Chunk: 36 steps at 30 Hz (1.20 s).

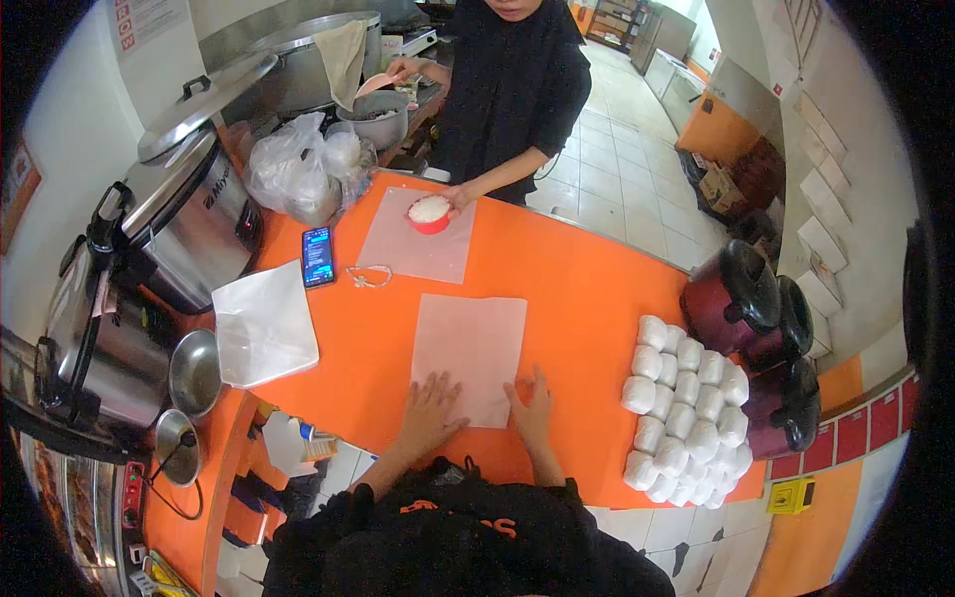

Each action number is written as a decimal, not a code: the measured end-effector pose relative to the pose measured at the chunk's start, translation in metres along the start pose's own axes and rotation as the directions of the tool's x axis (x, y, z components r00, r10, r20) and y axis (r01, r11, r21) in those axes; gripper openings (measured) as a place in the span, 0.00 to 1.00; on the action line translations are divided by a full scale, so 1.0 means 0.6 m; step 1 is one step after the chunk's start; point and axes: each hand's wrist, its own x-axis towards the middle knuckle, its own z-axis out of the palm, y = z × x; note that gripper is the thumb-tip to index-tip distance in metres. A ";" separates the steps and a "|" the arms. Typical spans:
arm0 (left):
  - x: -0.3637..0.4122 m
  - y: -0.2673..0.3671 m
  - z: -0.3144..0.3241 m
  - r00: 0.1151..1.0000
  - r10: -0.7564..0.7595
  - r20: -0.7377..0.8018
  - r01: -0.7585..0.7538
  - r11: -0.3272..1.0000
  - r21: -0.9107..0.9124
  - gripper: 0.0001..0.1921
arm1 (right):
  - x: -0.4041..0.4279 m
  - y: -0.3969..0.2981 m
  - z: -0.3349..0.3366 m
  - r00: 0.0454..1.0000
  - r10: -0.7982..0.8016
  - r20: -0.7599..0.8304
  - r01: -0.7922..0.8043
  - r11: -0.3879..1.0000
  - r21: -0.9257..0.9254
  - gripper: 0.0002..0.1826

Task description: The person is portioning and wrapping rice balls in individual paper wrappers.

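Observation:
A sheet of pale wrapping paper [470,351] lies flat on the orange table [574,298] right before me. My left hand [434,407] rests with spread fingers on its lower left part. At its lower right edge is my right hand [531,407], thumb and fingers apart and holding nothing. Across the table a co-worker's hand [461,200] holds a red bowl [428,225] filled with white rice [429,209] over a second paper sheet [418,257]. The co-worker's other hand [406,69] grips a pink rice paddle [375,83] above a metal pot [384,130].
White wrapped bundles [686,418] are stacked at the right, beside dark red rice cookers [727,298]. To the left are a stack of paper sheets [265,324], a phone [318,257], a bracelet [369,276], plastic bags [295,168], a large steel cooker [194,216] and metal bowls [195,373].

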 end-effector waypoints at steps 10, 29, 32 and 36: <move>0.068 0.009 0.018 0.988 -0.149 -0.024 0.148 0.987 -0.066 0.24 | 0.014 -0.086 0.050 0.763 -0.627 0.154 0.631 0.672 -0.388 0.30; -0.150 -0.463 -0.146 0.465 -0.504 -0.727 0.822 0.551 0.144 0.21 | 0.132 0.114 -0.011 0.959 -0.285 0.000 0.195 0.655 -0.730 0.32; -0.134 -0.479 -0.143 0.503 -0.536 -0.678 0.836 0.499 0.226 0.23 | 0.131 0.113 -0.014 0.965 -0.263 0.008 0.188 0.668 -0.720 0.32; -0.131 -0.470 -0.155 0.507 -0.656 -0.559 0.809 0.586 0.045 0.19 | 0.132 0.132 -0.014 0.958 -0.285 -0.016 0.186 0.669 -0.720 0.31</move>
